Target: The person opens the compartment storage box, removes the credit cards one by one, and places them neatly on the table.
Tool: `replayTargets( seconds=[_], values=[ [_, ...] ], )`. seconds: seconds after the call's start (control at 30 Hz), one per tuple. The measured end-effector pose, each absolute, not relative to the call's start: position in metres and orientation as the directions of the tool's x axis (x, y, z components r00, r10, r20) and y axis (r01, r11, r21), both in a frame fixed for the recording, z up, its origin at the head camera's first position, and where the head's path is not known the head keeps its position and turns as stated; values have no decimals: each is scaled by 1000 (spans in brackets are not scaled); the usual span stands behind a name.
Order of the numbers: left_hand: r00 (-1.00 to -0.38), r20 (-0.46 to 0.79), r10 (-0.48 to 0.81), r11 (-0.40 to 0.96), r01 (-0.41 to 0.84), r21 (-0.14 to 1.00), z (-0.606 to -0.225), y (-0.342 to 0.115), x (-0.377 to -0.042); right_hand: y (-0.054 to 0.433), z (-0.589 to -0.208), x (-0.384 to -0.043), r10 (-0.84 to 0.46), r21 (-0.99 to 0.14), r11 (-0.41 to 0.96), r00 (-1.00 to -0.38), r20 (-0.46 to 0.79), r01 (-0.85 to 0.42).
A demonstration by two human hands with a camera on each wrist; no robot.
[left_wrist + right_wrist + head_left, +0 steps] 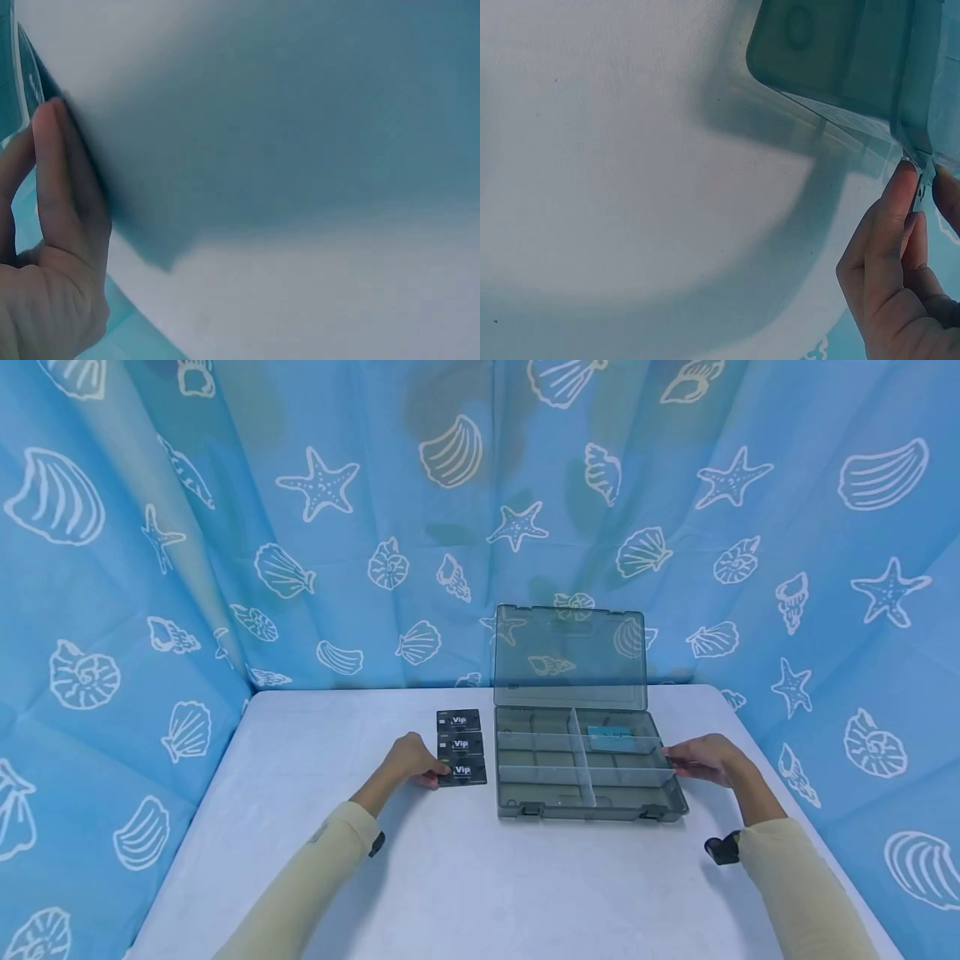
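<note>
Three black "Vip" cards lie in a column on the white table, left of a grey see-through plastic box [588,812] with its lid up. At the nearest card [471,774], my left hand [408,758] pinches the left edge, thumb on top. In the left wrist view the fingertips hold a thin dark edge. My right hand [716,762] grips the box's right wall; the right wrist view shows the fingers outside and the thumb across the rim. Inside the box, a blue card [611,738] lies in a right-hand compartment, partly behind a clear divider.
The middle card [460,748] and the far card [459,715] sit just beyond the pinched one. The box lid [570,660] stands upright at the back. A blue curtain [375,610] with shell prints surrounds the white table [480,885] at the back and sides.
</note>
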State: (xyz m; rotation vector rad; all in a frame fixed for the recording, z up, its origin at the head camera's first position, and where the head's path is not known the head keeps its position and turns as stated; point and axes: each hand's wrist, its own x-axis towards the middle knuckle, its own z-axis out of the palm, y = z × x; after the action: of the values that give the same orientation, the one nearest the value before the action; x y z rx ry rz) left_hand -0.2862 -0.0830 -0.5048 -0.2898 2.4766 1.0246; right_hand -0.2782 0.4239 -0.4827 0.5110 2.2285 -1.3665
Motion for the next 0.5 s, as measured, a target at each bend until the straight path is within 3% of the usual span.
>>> replayTargets(
  seconds=[0.2,0.5],
  values=[
    [-875,-485,-2,746,-324,581,-500,-81,-292,423,-483,-278,61,-730,425,-821,-567,536],
    [-847,-532,-23,675,-405,617,-508,-82,-296,425,-483,-277,49,-736,423,-825,-563,528]
  ],
)
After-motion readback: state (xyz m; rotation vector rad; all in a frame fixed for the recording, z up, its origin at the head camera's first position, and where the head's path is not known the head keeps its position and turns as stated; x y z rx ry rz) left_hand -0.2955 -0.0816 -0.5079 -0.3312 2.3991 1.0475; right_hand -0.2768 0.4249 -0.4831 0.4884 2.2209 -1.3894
